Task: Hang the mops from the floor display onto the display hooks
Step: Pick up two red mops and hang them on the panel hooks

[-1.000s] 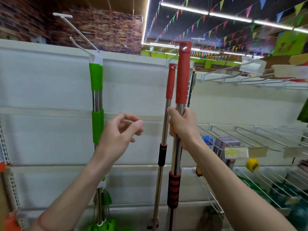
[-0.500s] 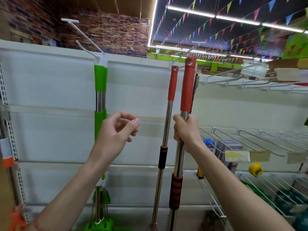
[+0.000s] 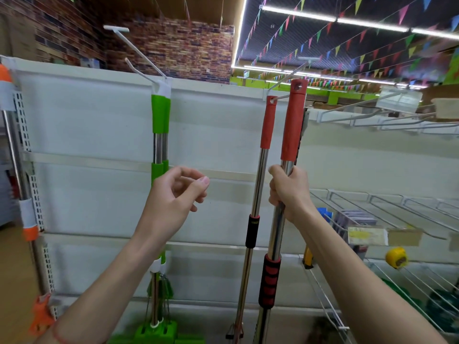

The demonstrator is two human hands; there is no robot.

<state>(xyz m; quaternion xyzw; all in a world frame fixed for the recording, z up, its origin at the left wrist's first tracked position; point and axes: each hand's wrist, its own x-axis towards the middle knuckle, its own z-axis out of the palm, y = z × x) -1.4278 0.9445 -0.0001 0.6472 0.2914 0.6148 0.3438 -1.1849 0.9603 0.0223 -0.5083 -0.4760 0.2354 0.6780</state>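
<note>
My right hand (image 3: 289,192) grips the steel shaft of a red-handled mop (image 3: 294,120), held upright; the hole in its tip sits just beside the right display hook (image 3: 285,81). A second red-handled mop (image 3: 268,125) hangs on that same hook by its tip. My left hand (image 3: 176,197) hovers between the mops, fingers loosely curled, holding nothing. Behind it green-handled mops (image 3: 160,115) hang from the left display hook (image 3: 139,54) on the white back panel (image 3: 87,125).
An orange-and-white mop (image 3: 15,155) hangs along the slotted upright at the far left. Wire shelves (image 3: 387,207) with price tags, a yellow item (image 3: 396,256) and small packs jut out at the right. Green mop heads (image 3: 159,331) sit low near the floor.
The red-handled mop in my right hand has come down and closer to the right hook. My left hand has stayed raised, fingers curled, and empty.
</note>
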